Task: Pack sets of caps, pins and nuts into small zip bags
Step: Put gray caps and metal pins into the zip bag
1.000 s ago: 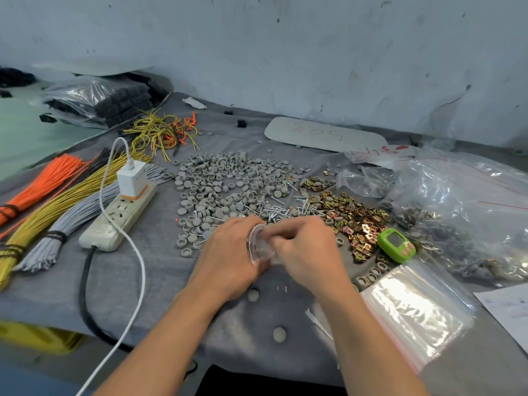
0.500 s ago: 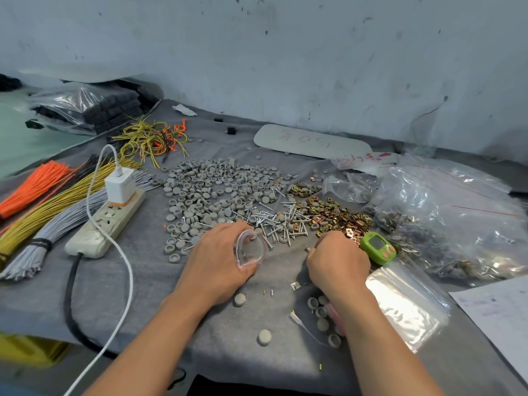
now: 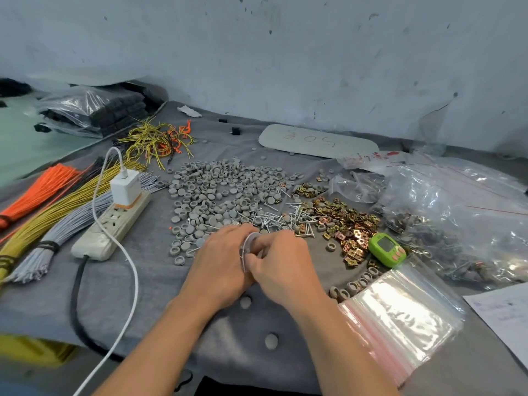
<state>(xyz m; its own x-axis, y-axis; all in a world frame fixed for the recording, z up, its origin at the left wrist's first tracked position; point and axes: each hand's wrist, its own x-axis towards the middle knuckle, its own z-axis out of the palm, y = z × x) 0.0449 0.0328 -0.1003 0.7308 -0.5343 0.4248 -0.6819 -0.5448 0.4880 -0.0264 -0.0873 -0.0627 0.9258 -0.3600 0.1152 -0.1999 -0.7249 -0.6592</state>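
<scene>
The left hand (image 3: 220, 264) curls its fingers round a small zip bag (image 3: 249, 244), just in front of the caps (image 3: 223, 190) and pins (image 3: 274, 218); the right hand (image 3: 283, 270) pinches the bag's open mouth, its contents hidden. Beyond the nuts (image 3: 345, 224), empty zip bags (image 3: 400, 315) lie stacked

L hand (image 3: 220, 262), R hand (image 3: 284, 265) — on zip bag (image 3: 247, 247)

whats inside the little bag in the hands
Only the clear rim of the bag shows, between the left hand and right hand. Both hands cover the rest, hiding its contents.
</scene>
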